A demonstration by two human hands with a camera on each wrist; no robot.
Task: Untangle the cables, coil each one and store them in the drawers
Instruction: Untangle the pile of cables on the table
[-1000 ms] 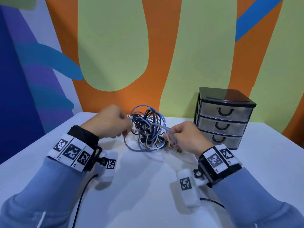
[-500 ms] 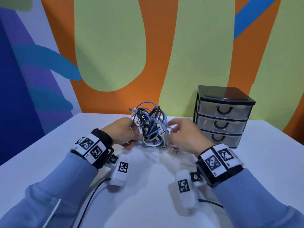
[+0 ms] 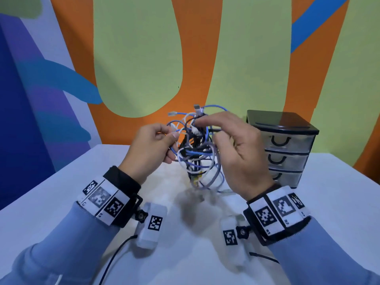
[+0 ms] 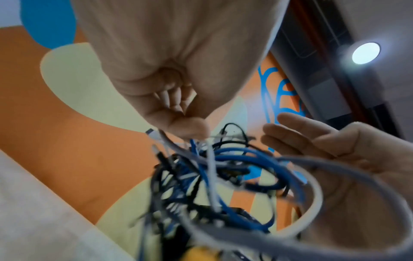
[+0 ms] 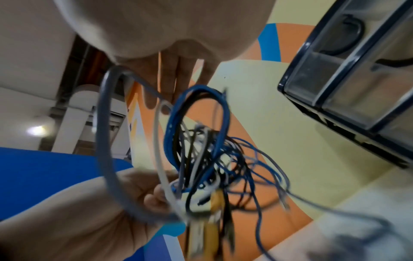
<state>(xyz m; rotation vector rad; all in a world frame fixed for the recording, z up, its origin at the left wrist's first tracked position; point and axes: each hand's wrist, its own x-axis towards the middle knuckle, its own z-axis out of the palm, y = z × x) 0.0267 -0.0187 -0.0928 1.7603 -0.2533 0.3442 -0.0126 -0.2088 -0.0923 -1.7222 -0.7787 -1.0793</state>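
While I watch through the head camera, I see my left hand (image 3: pixel 151 145) pinching a white cable between thumb and finger, and that holds up the whole bundle of cables (image 3: pixel 198 153) above the white table (image 3: pixel 61 192). My right hand (image 3: pixel 236 149) is spread out, its fingers nearly straight, with the first finger reaching over the top of the bundle. I cannot tell if it touches a cable. The bundle is a messy knot of blue, black, white and gray cables, all looped through each other. A thick gray loop (image 3: pixel 213 177) hangs at the bottom, just over the table. Small plugs stick out at the top, one on a blue cable (image 3: pixel 171 114) and one on a white cable (image 3: pixel 197 107). In the left wrist view, the thumb (image 4: pixel 190 127) presses a white cable close to its plug. In the right wrist view, I see something yellow (image 5: pixel 215 199) low in the knot. The drawers (image 3: pixel 285 149) stand on the table to the right, near the bundle but apart from it. They have a black top, three see-through drawers and black handles, all pushed in. My wristbands (image 3: pixel 102 199) carry black and white square code marks, and I can read no words anywhere.
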